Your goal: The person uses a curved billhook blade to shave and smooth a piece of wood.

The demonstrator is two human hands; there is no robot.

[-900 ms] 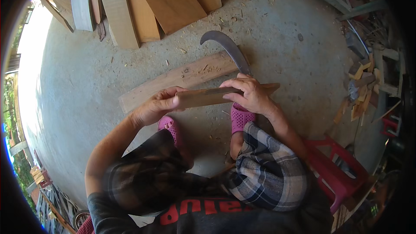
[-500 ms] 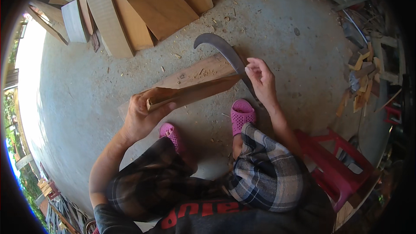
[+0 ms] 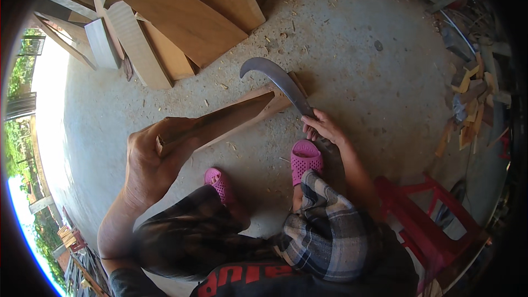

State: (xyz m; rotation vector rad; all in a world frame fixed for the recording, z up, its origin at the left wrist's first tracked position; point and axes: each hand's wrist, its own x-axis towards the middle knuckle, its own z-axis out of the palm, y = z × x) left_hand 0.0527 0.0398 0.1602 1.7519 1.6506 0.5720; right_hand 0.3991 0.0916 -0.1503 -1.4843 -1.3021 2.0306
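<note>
My left hand (image 3: 147, 157) is closed around the near end of a long brown wooden strip (image 3: 223, 122), which slants up and to the right. Under its far end lies a flat wooden board (image 3: 281, 102) on the floor, mostly hidden by the strip. A billhook with a dark, hooked blade (image 3: 281, 81) crosses above the board's far end, its tip curving left. My right hand (image 3: 325, 128) has its fingers curled round the lower end of the billhook; the handle is largely hidden. Blade and strip come close together; I cannot tell whether they touch.
Large wooden panels (image 3: 181, 16) lean at the far left. Offcuts (image 3: 472, 102) are heaped at the right. A red plastic stool (image 3: 429, 225) stands at the lower right. My feet, in pink clogs (image 3: 306, 159), are close below the work. Wood chips litter the concrete floor (image 3: 357, 77).
My right hand has moved down and closed on the billhook's lower end; its fingers were loosely spread before. My left hand has shifted left and nearer with the strip.
</note>
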